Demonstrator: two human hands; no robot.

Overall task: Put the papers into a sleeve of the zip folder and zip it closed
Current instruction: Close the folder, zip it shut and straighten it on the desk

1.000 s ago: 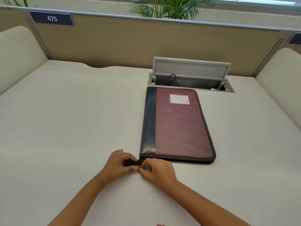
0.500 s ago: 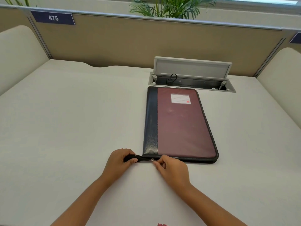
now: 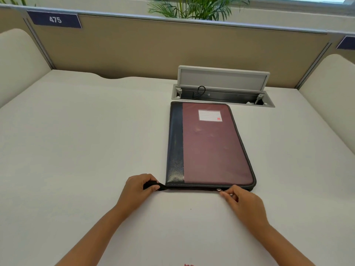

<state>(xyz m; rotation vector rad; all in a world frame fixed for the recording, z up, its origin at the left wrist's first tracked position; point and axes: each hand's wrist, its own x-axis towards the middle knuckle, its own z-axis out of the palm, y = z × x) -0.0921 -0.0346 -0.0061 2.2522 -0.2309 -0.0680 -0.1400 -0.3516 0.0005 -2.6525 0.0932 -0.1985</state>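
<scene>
**Zip folder, shut cover, both hands at its near edge**

Item 1. Zip folder (image 3: pixel 209 146): I see it lying flat on the desk (image 3: pixel 86 141), cover closed, maroon panel with a dark spine strip on its left and a white label (image 3: pixel 209 115) near the far end. Its contents are hidden from me; I can see no papers.

Item 2. My left hand (image 3: pixel 137 189): fingers curled round the black zip tail (image 3: pixel 153 186) that sticks out past the folder's near left corner.

Item 3. My right hand (image 3: pixel 243 201): fingertips pinching the metal zip pull (image 3: pixel 220 191), which sits along the near edge, toward the right corner.

Item 4. Cable box (image 3: pixel 222 95): recessed in the desk just beyond the folder's far end, grey lid propped up, a black cable (image 3: pixel 200 91) looped inside at its left.

Item 5. Surface: pale, plain desk, with rounded cream side panels at left and right.

Item 6. Room: tan partition (image 3: pixel 153 48) behind the desk, a blue plate reading 475 (image 3: pixel 55 19) on its upper left, a green plant (image 3: pixel 197 7) above it.
</scene>
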